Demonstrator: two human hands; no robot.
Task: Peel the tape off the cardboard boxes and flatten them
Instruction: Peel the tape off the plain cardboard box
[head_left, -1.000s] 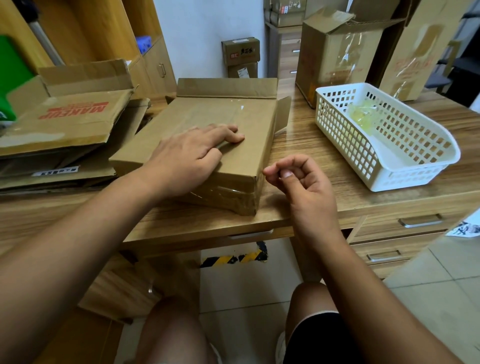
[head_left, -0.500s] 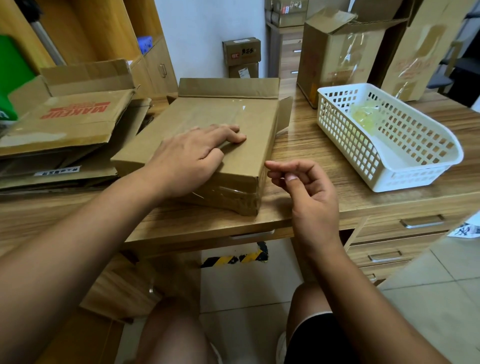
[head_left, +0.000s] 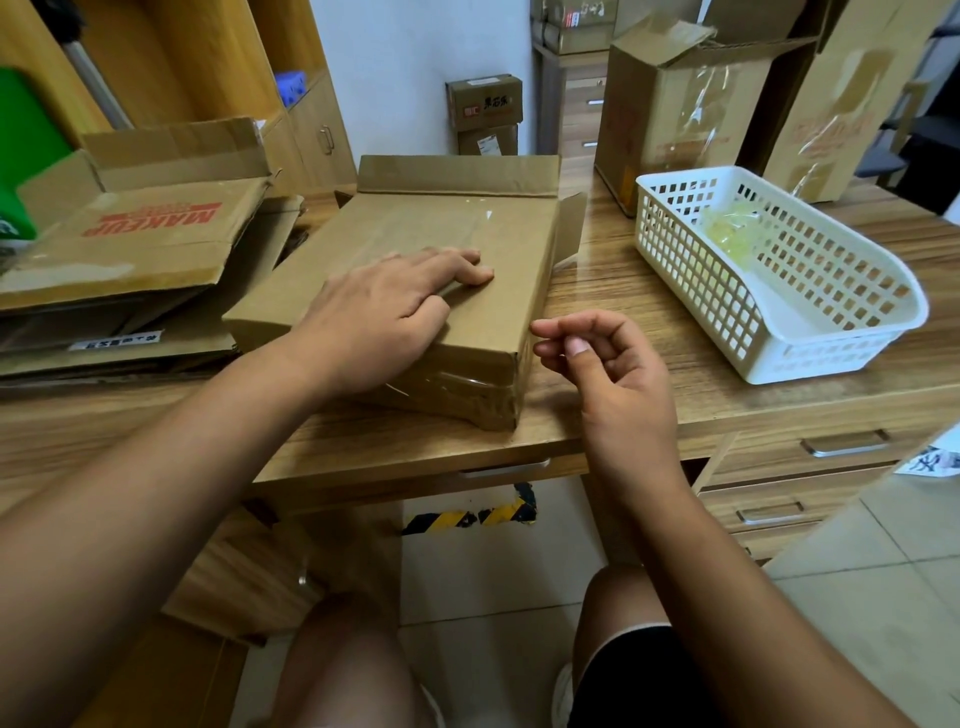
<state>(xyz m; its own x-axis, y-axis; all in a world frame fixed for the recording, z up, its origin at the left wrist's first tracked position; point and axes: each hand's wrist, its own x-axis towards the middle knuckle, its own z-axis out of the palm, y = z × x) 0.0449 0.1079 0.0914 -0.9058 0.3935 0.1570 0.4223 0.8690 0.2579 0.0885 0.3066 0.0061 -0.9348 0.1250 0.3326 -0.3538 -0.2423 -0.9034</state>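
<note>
A flat brown cardboard box (head_left: 498, 244) lies on the wooden desk (head_left: 613, 291), its far flaps standing open. Clear tape (head_left: 457, 387) wraps its near end face, and a glossy strip runs across its top. My left hand (head_left: 384, 317) rests palm down on the lid with straight fingers, pressing it. My right hand (head_left: 613, 374) hovers at the box's near right corner. Its fingers are curled, the index tip is close to the box's edge, and nothing shows between the fingers.
Flattened boxes (head_left: 145, 244) are stacked at the left. A white plastic basket (head_left: 831, 353) holding crumpled tape (head_left: 732, 236) sits at the right. Tall open boxes (head_left: 675, 109) stand behind it. Desk drawers lie below at the right, and my knees are under the desk.
My right hand reached toward the box's right edge with fingers stretched out, then curled them again beside the corner. My left hand stayed on the lid.
</note>
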